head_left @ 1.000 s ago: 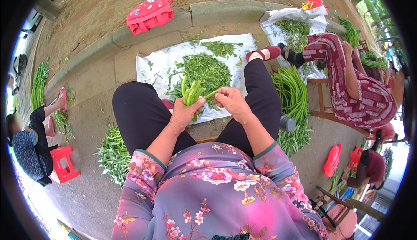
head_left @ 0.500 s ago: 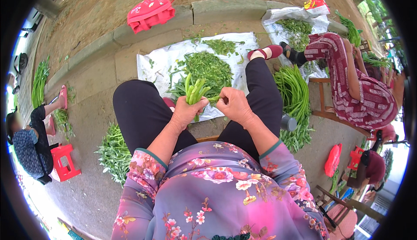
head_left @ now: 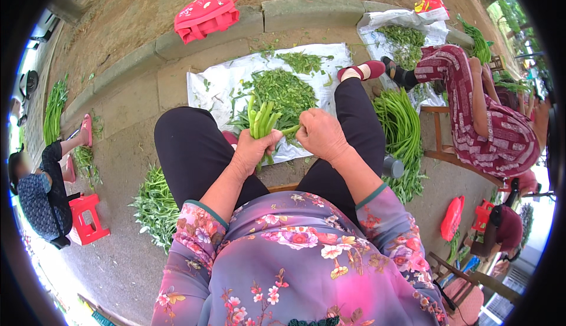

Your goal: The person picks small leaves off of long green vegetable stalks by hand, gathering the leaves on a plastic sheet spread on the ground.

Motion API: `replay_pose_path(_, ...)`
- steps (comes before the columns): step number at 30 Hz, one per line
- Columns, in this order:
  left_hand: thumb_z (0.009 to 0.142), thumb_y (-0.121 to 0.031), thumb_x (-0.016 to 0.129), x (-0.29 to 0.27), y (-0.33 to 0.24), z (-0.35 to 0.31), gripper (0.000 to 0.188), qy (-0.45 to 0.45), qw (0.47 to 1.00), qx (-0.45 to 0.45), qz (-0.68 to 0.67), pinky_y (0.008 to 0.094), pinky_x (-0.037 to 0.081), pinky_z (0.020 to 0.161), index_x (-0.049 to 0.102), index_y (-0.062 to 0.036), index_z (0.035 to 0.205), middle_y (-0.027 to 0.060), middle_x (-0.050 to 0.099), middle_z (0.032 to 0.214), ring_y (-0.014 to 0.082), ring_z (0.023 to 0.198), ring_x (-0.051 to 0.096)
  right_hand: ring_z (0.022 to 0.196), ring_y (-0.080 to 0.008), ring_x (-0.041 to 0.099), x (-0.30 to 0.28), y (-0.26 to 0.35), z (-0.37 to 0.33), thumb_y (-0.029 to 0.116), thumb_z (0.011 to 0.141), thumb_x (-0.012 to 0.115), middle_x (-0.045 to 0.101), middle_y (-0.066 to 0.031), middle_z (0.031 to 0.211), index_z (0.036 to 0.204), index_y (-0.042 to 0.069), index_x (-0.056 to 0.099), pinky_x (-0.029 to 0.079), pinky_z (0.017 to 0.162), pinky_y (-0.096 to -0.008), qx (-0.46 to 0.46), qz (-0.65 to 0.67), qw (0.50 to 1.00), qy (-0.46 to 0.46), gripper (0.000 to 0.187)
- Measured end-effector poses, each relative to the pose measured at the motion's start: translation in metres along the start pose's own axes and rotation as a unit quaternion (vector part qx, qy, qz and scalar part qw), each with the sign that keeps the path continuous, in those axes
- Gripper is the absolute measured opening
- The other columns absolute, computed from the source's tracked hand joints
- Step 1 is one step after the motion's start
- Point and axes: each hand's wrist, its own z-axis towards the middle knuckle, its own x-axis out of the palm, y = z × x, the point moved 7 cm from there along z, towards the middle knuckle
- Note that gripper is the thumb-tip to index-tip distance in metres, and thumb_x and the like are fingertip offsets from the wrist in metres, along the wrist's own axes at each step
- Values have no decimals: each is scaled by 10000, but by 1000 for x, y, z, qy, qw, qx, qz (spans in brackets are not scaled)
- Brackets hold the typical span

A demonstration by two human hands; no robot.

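My left hand [head_left: 257, 149] is closed round a small upright bunch of thick green vegetable stems [head_left: 263, 118] above my lap. Just to its right, my right hand [head_left: 321, 134] is closed, its thumb and fingers pinching the end of a single green stem [head_left: 290, 130] that reaches across from the left hand. Beyond both hands, a heap of torn green leaves [head_left: 280, 94] lies on a white woven sheet [head_left: 203, 99] between my feet.
Long green stems [head_left: 398, 125] lie by my right leg, next to a dark grey cylinder [head_left: 392, 166]. A leafy bundle [head_left: 154, 202] sits at my left. A red bag [head_left: 206, 16] rests on the kerb [head_left: 312, 14]. Other people sit on both sides, one by a red stool [head_left: 87, 220].
My right hand has risen slightly and turned, and more of the stem shows between the hands. My left hand has barely moved and still grips the bunch.
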Motion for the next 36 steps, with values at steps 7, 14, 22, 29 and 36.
replay_pose_path(7,781,-217,703,-12,-2,2,230,-27,998,-2,-63,253,394,556,597,-23,848,16,533,612,121,554,474,575,-327,557,-15,-38,7,109,725,588,562,-148,637,653,15,521,453,554,-387,173,162,969,-68,137)
replay_pose_path(14,782,-206,706,-10,-4,1,239,-27,997,-8,-75,255,396,546,607,-1,856,31,553,634,123,550,487,584,-354,555,-12,-37,7,171,800,615,557,-152,612,660,7,545,445,547,-405,145,99,984,-31,226)
replay_pose_path(22,790,-196,687,-10,-1,2,212,-16,998,-11,-57,252,395,541,610,-5,837,29,553,630,122,549,486,730,-313,577,-6,0,4,161,827,579,574,-99,814,925,95,594,459,625,-393,-6,81,997,15,119)
replay_pose_path(29,787,-164,671,-10,6,3,181,-4,999,-40,-29,248,390,534,593,-9,838,24,541,630,120,554,486,752,-201,566,7,19,-5,122,729,566,522,-37,744,822,103,576,434,706,-325,-184,-75,980,31,96)
replay_pose_path(36,782,-144,676,-8,15,5,150,-6,998,-55,22,244,394,498,595,-21,809,17,557,648,99,542,502,739,-196,568,20,21,-16,132,703,561,525,-38,739,734,93,563,431,692,-321,-220,-138,961,99,50)
